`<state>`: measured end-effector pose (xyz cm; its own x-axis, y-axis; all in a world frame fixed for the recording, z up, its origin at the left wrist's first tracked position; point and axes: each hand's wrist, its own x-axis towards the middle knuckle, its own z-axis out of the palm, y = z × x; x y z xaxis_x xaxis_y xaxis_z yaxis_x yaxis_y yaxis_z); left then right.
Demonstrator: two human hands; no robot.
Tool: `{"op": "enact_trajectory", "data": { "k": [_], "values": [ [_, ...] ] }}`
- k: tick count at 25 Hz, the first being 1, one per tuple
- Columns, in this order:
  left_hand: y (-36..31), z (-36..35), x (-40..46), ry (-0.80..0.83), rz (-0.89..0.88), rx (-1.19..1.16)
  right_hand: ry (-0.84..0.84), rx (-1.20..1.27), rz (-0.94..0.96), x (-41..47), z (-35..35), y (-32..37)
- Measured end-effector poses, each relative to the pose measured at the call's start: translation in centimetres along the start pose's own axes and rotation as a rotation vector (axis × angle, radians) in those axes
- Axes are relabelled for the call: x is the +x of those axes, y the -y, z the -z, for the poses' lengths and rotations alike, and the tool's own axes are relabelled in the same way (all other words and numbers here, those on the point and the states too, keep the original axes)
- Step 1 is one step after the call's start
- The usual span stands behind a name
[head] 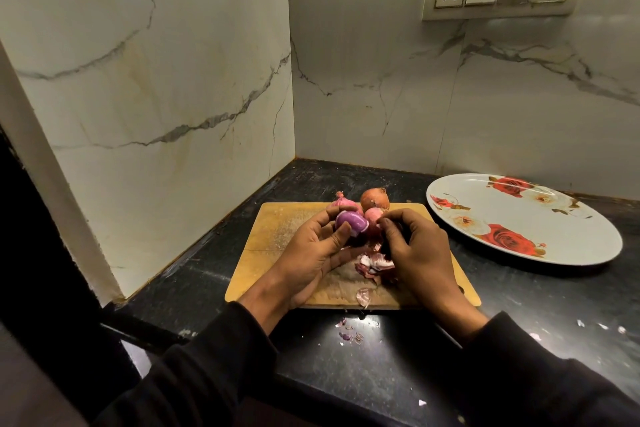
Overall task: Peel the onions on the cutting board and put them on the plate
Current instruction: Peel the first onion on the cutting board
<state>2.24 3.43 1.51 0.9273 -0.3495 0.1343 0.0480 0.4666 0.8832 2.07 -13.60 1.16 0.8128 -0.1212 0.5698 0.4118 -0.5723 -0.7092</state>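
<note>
Above the wooden cutting board (273, 236), on a black countertop (398, 357): one peeled onion (350, 222), glossy purple with a pale patch at its lower end, gripped in the curled left hand (311, 250) between thumb and fingers. Right hand (415, 253): fingers bunched together just beside that onion, apparently pinching skin; what they hold cannot be told. Behind the hands, resting on the board: three unpeeled onions, one brown (375, 198), two pinkish (341, 202). Loose pink peelings (375, 263) heaped on the board; scraps (351, 333) on the counter. Oval white plate (581, 232), red rose print, to the right, holding nothing. No legible writing.
</note>
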Motion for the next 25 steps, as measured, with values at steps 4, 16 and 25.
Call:
{"op": "enact_trajectory", "data": {
  "k": [4, 16, 25],
  "values": [
    [0.0, -0.1, 0.0, -0.046, -0.015, -0.004, 0.097, -0.089, 0.051, -0.2, 0.3, 0.0],
    [-0.1, -0.2, 0.0, -0.112, -0.004, 0.048, 0.109, 0.125, 0.149, -0.7, 0.3, 1.0],
    [0.4, 0.4, 0.2, -0.118, -0.011, 0.197, 0.045, -0.074, 0.219, -0.8, -0.2, 0.8]
  ]
}}
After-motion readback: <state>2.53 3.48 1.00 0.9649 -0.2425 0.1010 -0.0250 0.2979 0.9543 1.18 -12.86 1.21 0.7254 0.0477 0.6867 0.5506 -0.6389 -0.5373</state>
